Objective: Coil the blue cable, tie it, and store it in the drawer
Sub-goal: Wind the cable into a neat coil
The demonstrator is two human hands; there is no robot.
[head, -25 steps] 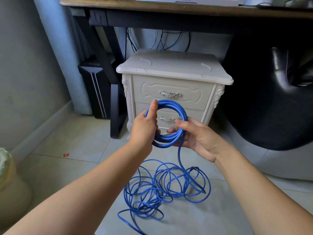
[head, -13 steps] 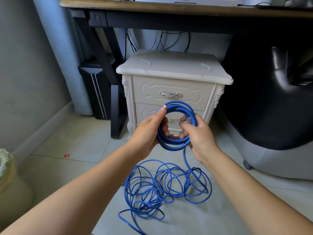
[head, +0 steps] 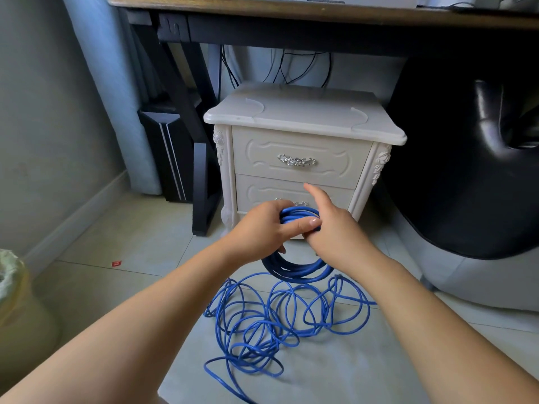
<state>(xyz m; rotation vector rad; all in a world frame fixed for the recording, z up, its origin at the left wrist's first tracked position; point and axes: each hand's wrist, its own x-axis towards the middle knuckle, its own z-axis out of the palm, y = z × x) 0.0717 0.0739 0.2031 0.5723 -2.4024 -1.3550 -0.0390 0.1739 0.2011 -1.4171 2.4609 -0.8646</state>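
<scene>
Two hands meet at the centre of the frame, just in front of the white nightstand [head: 291,115]. The left hand [head: 259,228] clamps the top of the coil [head: 294,271] of the blue cable [head: 291,214], thumb laid flat across the gathered strands and fingers wrapped behind them, where they are hidden. The right hand [head: 338,234] shows only its back, with the forefinger stretched toward the nightstand; its thumb and other fingers are covered by the left thumb and by the hand itself, so I cannot tell whether it grips the cable or only touches it. The lower half of the coil hangs below both hands, its sides hidden by the wrists. The uncoiled rest of the cable lies as loose loops [head: 262,325] on the floor tiles [head: 131,243] at lower centre, one strand running out past the bottom edge. Both drawers are closed: the upper drawer [head: 320,147] is in plain sight, while the lower drawer [head: 256,193] is partly covered by the hands, its handle nearly hidden. The desk [head: 291,16] is cut off by the top edge, a black chair [head: 452,170] by the right edge, and a lined bin [head: 17,310] by the left edge. A dark tower [head: 166,147] stands half behind the desk leg, and a small red scrap [head: 116,263] lies at left, too small to make out.
</scene>
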